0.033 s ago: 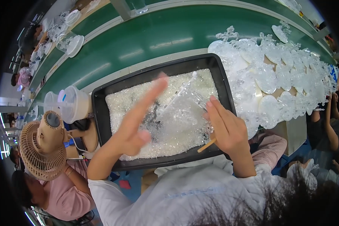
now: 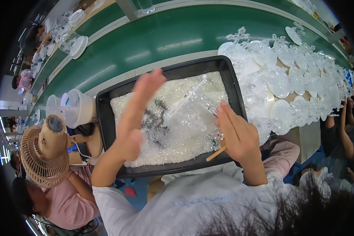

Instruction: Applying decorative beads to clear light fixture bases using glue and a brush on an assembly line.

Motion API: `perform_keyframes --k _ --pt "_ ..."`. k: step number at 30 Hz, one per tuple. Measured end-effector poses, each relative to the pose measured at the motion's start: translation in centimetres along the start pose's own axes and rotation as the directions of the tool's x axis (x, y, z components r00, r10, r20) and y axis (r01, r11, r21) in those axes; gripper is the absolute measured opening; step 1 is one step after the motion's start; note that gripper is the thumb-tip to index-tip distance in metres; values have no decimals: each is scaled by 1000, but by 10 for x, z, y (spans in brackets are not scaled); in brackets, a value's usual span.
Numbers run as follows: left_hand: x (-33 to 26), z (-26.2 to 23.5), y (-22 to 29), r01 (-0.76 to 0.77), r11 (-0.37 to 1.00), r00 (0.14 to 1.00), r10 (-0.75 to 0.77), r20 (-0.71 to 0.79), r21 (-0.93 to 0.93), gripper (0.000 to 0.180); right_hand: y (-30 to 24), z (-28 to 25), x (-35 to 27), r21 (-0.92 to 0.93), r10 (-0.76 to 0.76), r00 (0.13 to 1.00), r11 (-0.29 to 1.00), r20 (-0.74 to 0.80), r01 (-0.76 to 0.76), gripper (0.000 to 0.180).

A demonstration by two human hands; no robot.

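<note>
A black tray [image 2: 106,118] in front of me is filled with small clear crystal bits [image 2: 185,133], with a dark patch near the middle. My left hand [image 2: 135,118] hovers flat over the left half of the tray, fingers straight and together, holding nothing. My right hand [image 2: 238,135] is over the tray's right edge, closed on a clear plastic shell [image 2: 192,104] that tilts over the crystals. A thin wooden stick [image 2: 216,154] pokes out from under that hand.
A heap of clear plastic ornament shells [image 2: 287,78] lies right of the tray. A green conveyor belt [image 2: 165,35] runs behind it. A beige desk fan [image 2: 43,153] and clear lidded cups [image 2: 76,108] stand at the left. Another person in pink [image 2: 67,200] sits at the lower left.
My left hand has shifted slightly to the left above the tray. My right hand keeps its hold on the clear shell.
</note>
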State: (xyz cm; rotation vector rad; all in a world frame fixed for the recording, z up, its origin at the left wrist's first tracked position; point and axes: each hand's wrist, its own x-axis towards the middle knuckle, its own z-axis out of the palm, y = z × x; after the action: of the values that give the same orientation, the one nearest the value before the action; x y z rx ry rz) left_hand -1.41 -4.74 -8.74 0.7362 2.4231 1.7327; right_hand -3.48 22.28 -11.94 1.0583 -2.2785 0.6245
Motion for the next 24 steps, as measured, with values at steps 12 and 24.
perform_keyframes --k 12,24 --pt "7 -3 13 130 984 991 -133 -14 -124 99 3 0 4 42 -37 999 998 2 37 27" --pt "-15 16 -33 410 519 897 -379 229 -750 99 -7 -28 38 431 103 995 898 0 -93 30"
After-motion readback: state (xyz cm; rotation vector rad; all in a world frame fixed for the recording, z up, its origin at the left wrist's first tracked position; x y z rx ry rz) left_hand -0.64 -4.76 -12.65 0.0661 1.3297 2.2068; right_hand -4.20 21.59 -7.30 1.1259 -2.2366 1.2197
